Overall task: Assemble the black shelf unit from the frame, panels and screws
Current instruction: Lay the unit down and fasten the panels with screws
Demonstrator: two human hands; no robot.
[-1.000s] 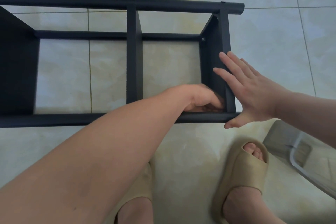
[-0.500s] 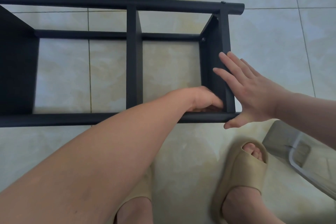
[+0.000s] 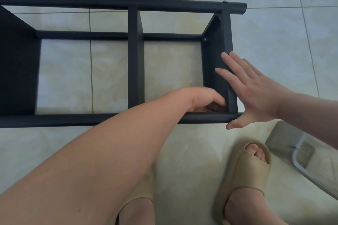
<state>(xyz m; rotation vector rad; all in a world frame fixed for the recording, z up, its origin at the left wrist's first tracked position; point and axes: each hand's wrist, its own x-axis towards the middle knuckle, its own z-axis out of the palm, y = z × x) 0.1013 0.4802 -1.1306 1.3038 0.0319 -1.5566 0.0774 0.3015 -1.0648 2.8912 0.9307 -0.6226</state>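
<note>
The black shelf unit (image 3: 117, 3) lies on its side on the tiled floor, with tube rails at the top and bottom. A middle panel (image 3: 134, 60) and a right end panel (image 3: 215, 55) stand between the rails. My left hand (image 3: 203, 98) reaches into the right compartment with its fingers curled into the lower corner by the end panel. Whatever it holds there is hidden. My right hand (image 3: 256, 93) presses flat, fingers straight, against the outer face of the end panel, its thumb beside the lower rail's end. A screw head (image 3: 205, 39) shows at the panel's upper inner corner.
A wide black panel (image 3: 16, 64) closes the unit's left end. My feet in beige sandals (image 3: 245, 175) stand just below the lower rail. A clear plastic item (image 3: 301, 153) lies on the floor at the right. Light floor tiles surround the unit.
My left hand's fingers have shifted slightly in the lower corner. My right hand and the shelf unit have stayed where they were.
</note>
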